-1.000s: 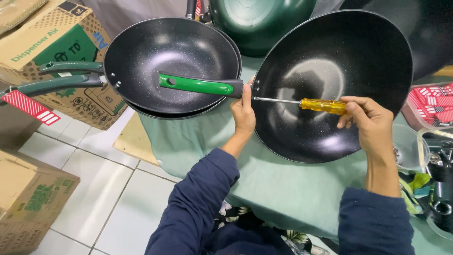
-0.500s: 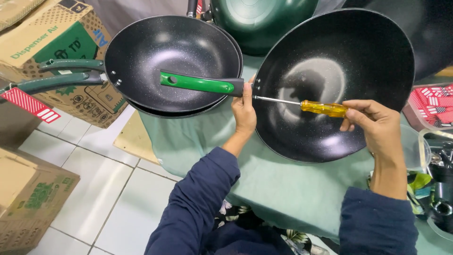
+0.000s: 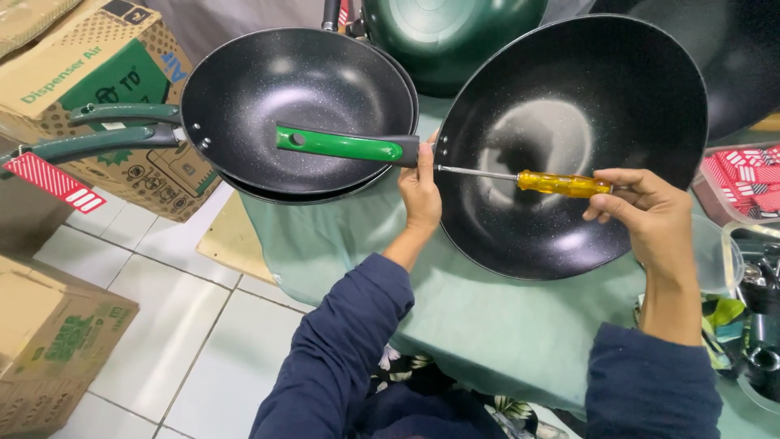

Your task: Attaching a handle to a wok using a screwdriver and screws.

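Yellow screwdriver [image 3: 562,184], green pan handle [image 3: 341,146]

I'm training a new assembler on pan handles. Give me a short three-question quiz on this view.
1. True or false: the right hand holds a yellow-handled screwdriver.
2. What colour is the handle by the left hand?
3. The screwdriver tip points at: A) the cardboard box, B) the inside wall of the tilted pan where the handle joins, C) the tablecloth.

Key: 1 true; 2 green; 3 B.
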